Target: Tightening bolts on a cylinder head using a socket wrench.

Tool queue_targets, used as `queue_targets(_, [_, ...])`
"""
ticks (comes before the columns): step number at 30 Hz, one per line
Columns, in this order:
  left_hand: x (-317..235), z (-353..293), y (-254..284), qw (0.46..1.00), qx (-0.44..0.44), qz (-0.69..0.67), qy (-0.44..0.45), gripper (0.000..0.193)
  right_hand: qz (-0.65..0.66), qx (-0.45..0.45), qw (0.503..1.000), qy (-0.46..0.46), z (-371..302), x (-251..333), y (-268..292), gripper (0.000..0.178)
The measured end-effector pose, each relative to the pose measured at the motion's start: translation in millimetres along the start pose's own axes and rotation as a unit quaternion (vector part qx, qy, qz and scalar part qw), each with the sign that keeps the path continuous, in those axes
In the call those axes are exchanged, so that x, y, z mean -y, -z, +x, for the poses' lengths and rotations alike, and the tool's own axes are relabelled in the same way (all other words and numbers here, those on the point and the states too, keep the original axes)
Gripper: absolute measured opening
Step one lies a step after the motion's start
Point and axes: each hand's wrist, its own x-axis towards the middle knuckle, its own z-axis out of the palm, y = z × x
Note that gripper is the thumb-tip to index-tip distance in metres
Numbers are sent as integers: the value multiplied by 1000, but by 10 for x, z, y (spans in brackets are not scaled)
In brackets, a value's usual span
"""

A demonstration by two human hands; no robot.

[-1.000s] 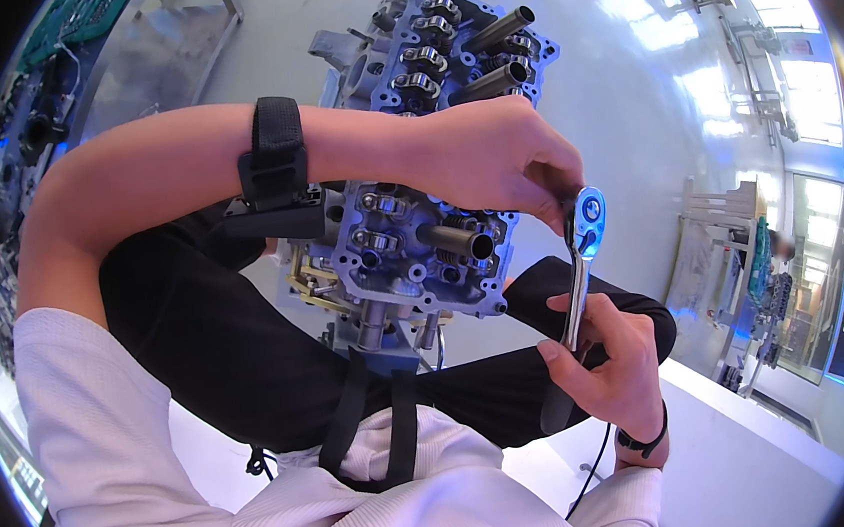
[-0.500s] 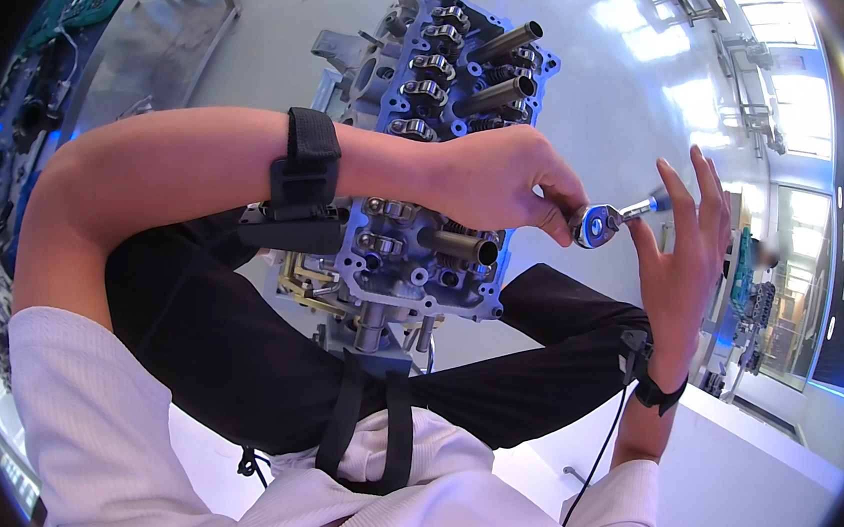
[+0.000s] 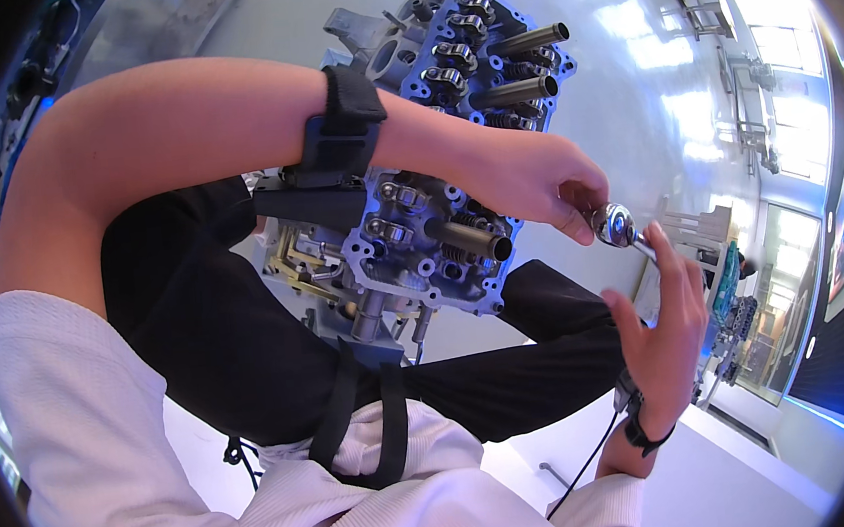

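My left arm reaches across the engine cylinder head [image 3: 432,263], and my left hand [image 3: 546,187] is closed at the round head of a chrome ratchet wrench [image 3: 615,225]. What its fingers grip behind that head is partly hidden. The wrench handle slants down to the right, toward my right hand [image 3: 671,327]. That hand is open: its fingertips are up against the handle, while the thumb stands apart. Rocker arms [image 3: 389,231] and upright metal tubes [image 3: 470,237] sit in the cylinder head, just left of and below the wrench.
My black-trousered legs [image 3: 237,330] flank the engine on its stand. A yellowish metal frame [image 3: 298,274] shows beneath my left forearm. Black straps with small devices circle both wrists. A thin cable [image 3: 585,465] runs down from the right wrist. Pale floor [image 3: 618,96] lies beyond.
The ratchet handle has swung downward, from pointing right to slanting down-right. My right hand has lowered and its fingers have come in to the handle. The left hand has shifted slightly right in view.
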Motion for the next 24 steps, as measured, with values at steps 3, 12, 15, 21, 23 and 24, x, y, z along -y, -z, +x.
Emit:
queue_targets(3, [7,-25,20,1000,3,25,10,23,0,29,999,34,-107,86,48,75])
queue_targets(12, [62,9,5,997,18,70,4,23,236,171,930,224,45,526,17,75])
queue_targets(15, [91,-47,166,994,-12,107,-33,22,178,136,958,177,280,624,-40,82])
queue_targets(21, [234,-320,958,955,-218,196,43,17,55,60,993,89,731,511,-42,69])
queue_targets(23, [330,-454,1181,951,-247,180,56,17,27,71,994,76,793,332,-30,65])
queue_targets(24, [380,-497,1257,941,-266,203,44,16,-5,83,995,58,801,255,-10,61])
